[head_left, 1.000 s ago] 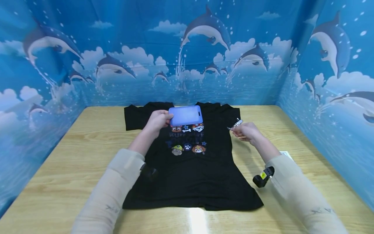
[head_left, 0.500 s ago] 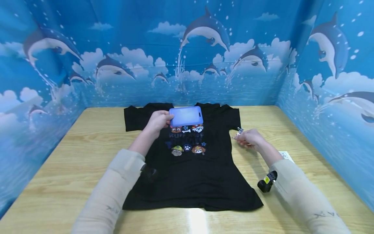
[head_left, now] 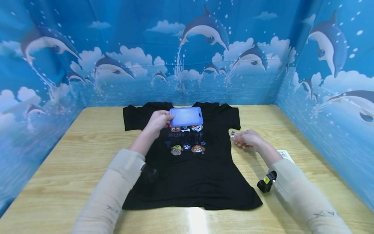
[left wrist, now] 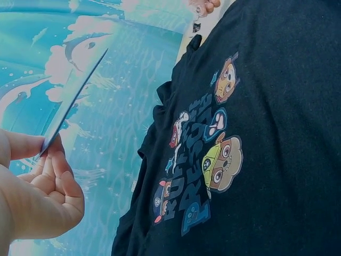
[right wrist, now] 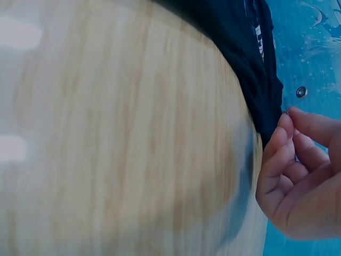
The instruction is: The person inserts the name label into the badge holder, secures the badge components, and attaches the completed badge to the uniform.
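My left hand (head_left: 158,122) pinches a blue plastic badge holder (head_left: 187,117) by its left edge, thumb on top. A slot shows near its right end, and the holder hovers above the black T-shirt (head_left: 195,182). In the left wrist view the badge holder (left wrist: 80,95) appears edge-on between thumb and fingers. Off the shirt's right side, my right hand (head_left: 249,139) pinches a small badge clip (head_left: 232,135) with a clear strap. A round metal snap (right wrist: 301,92) on it sticks out past my fingertips in the right wrist view; the rest is hidden by my fingers.
The shirt lies spread flat on a wooden table (head_left: 73,169), with cartoon dog prints (head_left: 187,148) on its chest. A white printed card (head_left: 285,155) lies beyond my right forearm, partly hidden by it. A dolphin-patterned curtain (head_left: 146,87) walls the back and sides.
My right hand has drawn slightly right and down, off the shirt's sleeve, and the clip has turned in its fingers. The left hand and badge holder have stayed nearly still.
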`<action>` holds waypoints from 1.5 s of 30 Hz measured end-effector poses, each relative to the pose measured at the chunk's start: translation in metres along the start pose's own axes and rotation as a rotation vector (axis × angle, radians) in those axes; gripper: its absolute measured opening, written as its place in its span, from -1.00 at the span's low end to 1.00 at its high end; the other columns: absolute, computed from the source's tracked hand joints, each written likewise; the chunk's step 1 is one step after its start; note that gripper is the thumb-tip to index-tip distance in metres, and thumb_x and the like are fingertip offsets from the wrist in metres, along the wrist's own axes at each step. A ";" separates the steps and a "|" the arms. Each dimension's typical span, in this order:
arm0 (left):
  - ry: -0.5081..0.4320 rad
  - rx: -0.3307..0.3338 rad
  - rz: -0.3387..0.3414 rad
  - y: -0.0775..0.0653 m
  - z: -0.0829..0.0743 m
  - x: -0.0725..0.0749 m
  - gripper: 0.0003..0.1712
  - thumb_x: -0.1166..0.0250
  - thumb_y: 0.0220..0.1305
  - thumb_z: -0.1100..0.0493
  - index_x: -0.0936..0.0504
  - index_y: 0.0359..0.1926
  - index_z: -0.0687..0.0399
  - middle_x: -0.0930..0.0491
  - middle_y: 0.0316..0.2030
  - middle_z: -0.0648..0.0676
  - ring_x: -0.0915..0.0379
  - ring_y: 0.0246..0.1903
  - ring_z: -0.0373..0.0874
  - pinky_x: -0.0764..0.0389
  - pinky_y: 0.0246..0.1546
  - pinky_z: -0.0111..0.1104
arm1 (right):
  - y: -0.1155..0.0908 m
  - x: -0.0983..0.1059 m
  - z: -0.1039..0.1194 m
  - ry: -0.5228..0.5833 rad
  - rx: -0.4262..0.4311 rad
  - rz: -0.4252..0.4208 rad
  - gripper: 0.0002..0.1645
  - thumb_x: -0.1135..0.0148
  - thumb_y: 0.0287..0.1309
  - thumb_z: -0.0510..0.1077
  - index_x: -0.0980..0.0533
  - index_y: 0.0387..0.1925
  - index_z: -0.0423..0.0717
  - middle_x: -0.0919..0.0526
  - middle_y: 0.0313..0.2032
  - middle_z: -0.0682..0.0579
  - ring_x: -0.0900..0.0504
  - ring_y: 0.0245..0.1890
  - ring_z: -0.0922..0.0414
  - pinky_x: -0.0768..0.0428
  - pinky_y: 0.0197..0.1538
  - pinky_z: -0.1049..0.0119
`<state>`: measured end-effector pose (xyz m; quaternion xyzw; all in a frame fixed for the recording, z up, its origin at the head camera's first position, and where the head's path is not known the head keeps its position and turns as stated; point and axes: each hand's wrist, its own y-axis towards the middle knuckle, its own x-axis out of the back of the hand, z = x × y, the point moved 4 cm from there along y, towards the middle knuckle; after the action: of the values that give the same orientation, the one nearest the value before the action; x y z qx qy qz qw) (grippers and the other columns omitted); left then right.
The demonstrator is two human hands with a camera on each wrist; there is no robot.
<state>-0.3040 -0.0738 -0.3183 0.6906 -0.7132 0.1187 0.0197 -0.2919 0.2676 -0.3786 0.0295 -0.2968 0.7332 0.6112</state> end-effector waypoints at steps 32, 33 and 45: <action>0.032 -0.015 0.073 -0.001 0.002 -0.005 -0.81 -0.11 0.30 0.26 -0.40 -0.46 0.23 -0.36 -0.53 0.06 -0.31 -0.48 -0.12 -0.35 -0.32 -0.30 | -0.004 0.007 0.018 -0.149 0.090 0.027 -0.60 -0.05 0.23 -0.18 -0.45 -0.03 -0.44 -0.57 -0.48 0.10 -0.50 -0.51 0.22 -0.41 -0.45 0.37; 0.032 -0.006 0.072 0.000 0.004 -0.005 -0.81 -0.11 0.30 0.25 -0.40 -0.45 0.24 -0.36 -0.50 0.07 -0.31 -0.45 -0.10 -0.34 -0.29 -0.29 | -0.005 0.008 0.020 -0.143 0.095 0.024 -0.59 -0.04 0.24 -0.17 -0.44 -0.02 -0.44 -0.57 -0.47 0.10 -0.51 -0.49 0.21 -0.43 -0.43 0.36; 0.052 0.015 0.088 -0.003 0.004 -0.006 -0.83 -0.09 0.32 0.22 -0.40 -0.41 0.22 -0.36 -0.42 0.09 -0.31 -0.33 -0.03 -0.33 -0.05 -0.09 | -0.012 0.009 0.049 -0.082 0.156 0.043 -0.54 -0.04 0.28 -0.09 -0.40 0.04 -0.41 -0.56 -0.44 0.12 -0.51 -0.44 0.24 -0.43 -0.33 0.31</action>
<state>-0.3004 -0.0692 -0.3226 0.6555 -0.7411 0.1427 0.0278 -0.2984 0.2539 -0.3299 0.1008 -0.2641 0.7651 0.5786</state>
